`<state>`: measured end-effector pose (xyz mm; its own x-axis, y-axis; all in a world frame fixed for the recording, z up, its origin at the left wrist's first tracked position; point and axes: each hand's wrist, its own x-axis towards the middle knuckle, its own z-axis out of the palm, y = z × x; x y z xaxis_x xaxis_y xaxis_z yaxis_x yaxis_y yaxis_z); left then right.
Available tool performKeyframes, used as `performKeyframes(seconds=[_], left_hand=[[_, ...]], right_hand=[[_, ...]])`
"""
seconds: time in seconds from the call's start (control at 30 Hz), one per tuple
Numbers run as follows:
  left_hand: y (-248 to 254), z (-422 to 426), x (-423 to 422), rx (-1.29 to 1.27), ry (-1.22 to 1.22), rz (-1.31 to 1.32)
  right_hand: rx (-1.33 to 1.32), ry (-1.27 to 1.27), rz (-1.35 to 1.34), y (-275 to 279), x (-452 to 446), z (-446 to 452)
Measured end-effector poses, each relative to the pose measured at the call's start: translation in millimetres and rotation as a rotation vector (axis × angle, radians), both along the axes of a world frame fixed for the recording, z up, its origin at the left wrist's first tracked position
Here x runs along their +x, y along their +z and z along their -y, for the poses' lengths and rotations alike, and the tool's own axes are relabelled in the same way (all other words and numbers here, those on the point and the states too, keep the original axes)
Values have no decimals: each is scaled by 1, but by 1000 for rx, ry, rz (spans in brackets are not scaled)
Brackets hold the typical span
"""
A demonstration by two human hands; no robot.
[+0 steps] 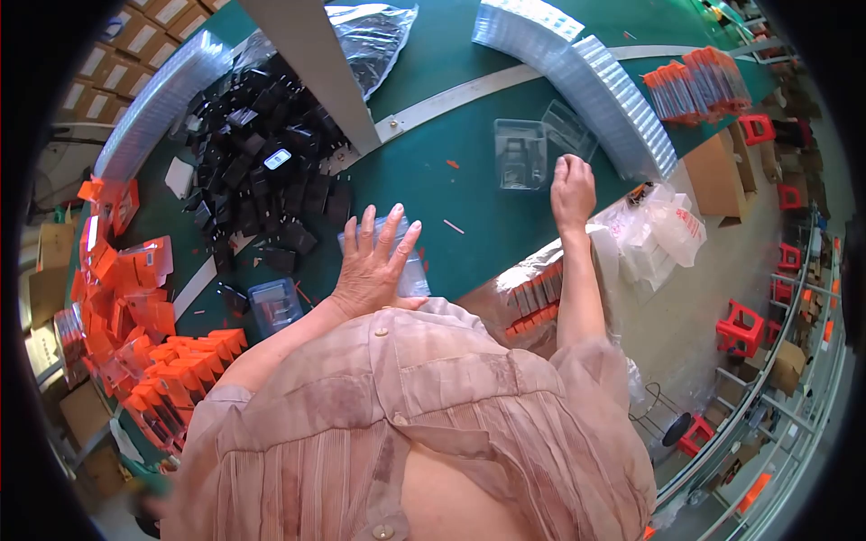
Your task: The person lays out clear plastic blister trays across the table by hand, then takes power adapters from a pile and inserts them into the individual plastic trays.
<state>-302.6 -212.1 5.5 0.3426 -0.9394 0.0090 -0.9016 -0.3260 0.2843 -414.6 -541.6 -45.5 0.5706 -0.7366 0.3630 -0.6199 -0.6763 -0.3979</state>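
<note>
My left hand (pixel 372 261) lies with fingers spread over a clear plastic tray (pixel 414 276) near the table's front edge. Further right, my right hand (pixel 574 191) has its fingers curled together beside a tilted clear tray (pixel 568 132); whether they pinch its lower edge cannot be made out. Another clear tray (pixel 520 155) rests flat just left of that one. Beyond my left hand is a heap of black plastic parts (pixel 262 171). Close to my left forearm sits a small clear bluish tray (pixel 275 307).
Orange-topped packages (pixel 149 298) crowd the left side, with more (pixel 695 87) at the far right. Long stacks of clear trays (pixel 618 108) curve along the back. A grey post (pixel 311 63) rises beyond the heap. An open box of packages (pixel 534 298) stands at the front edge.
</note>
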Motion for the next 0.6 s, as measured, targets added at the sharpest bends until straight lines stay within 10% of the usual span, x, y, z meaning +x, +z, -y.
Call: performKeyframes(seconds=[0.07, 0.23, 0.6], left_hand=[[-7, -2, 2, -59, 32, -21], [-12, -2, 0, -75, 43, 20], [-15, -9, 1, -153, 43, 11]], right_hand=[[69, 140, 125, 36, 6, -46], [1398, 551, 139, 34, -1, -183], [1672, 626, 309, 1, -14, -193]])
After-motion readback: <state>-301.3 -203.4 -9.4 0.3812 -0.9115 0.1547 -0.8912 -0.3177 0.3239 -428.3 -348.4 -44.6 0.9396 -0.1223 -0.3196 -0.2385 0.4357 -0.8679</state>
